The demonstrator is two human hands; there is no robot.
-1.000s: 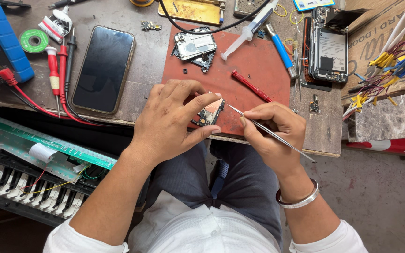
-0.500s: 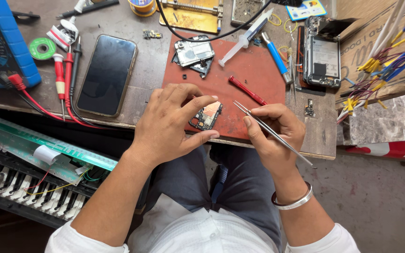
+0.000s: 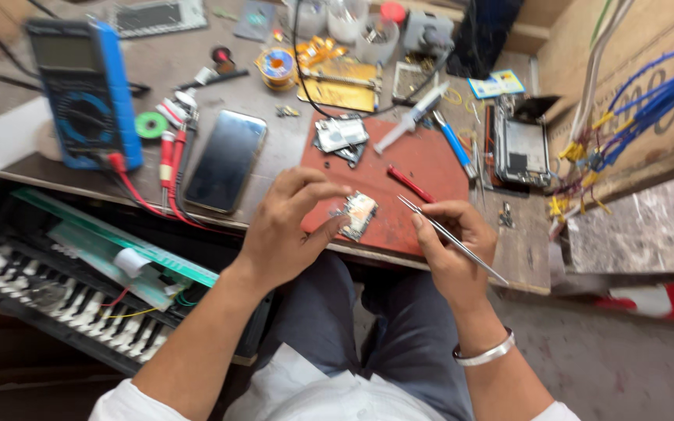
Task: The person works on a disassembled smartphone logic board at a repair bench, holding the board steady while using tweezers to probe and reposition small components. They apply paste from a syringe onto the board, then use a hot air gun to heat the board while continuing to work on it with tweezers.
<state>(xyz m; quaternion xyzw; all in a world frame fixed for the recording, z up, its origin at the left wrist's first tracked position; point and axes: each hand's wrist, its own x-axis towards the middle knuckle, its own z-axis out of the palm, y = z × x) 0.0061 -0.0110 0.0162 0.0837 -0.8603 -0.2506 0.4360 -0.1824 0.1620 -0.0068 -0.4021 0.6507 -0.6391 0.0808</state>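
While the person is sitting at the cluttered workbench (image 3: 196, 78), the left hand (image 3: 290, 226) is pinching a small circuit board (image 3: 359, 214) between thumb and fingertips, holding it over the near edge of the red mat (image 3: 423, 195). Just to the right, the right hand (image 3: 454, 242) is gripping metal tweezers (image 3: 450, 238), fingers pressed together around them, the tips pointing at the board without quite touching it. Farther left, a dark phone (image 3: 225, 160) is lying face up beside red probe leads (image 3: 167, 160) and a blue multimeter (image 3: 83, 93).
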